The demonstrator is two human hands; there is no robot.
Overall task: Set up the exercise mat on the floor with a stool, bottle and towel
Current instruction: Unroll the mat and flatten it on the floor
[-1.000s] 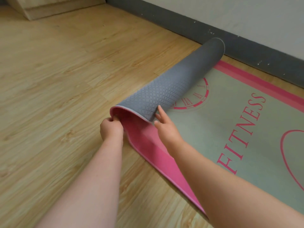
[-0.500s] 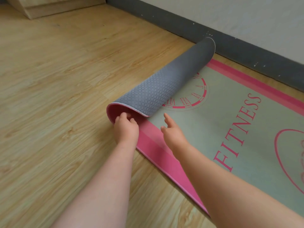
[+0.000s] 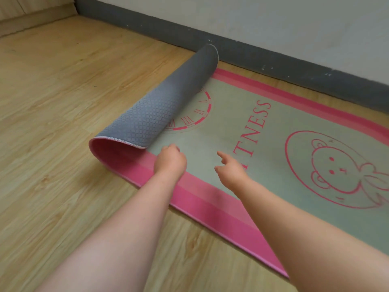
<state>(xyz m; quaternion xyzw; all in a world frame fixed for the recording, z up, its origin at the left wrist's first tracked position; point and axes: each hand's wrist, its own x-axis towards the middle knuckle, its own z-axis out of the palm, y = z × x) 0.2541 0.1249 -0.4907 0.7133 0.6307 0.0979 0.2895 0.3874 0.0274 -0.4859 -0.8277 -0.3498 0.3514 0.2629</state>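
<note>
two arms in view, both cut by the bottom edge. left forearm [image 3: 126,228] and right forearm [image 3: 305,224] bare right up to the frame edge; anything worn higher up is out of shot. both forearms thick and smooth near the camera, tapering to narrower wrists, the wide lens stretches the near ends. left hand [image 3: 170,161] bare, seen from the back, compact rounded outline, knuckles softened by blur. right hand [image 3: 230,172] bare too, small, short fingers with rounded tips, edges slightly blurred. same build on both sides
</note>
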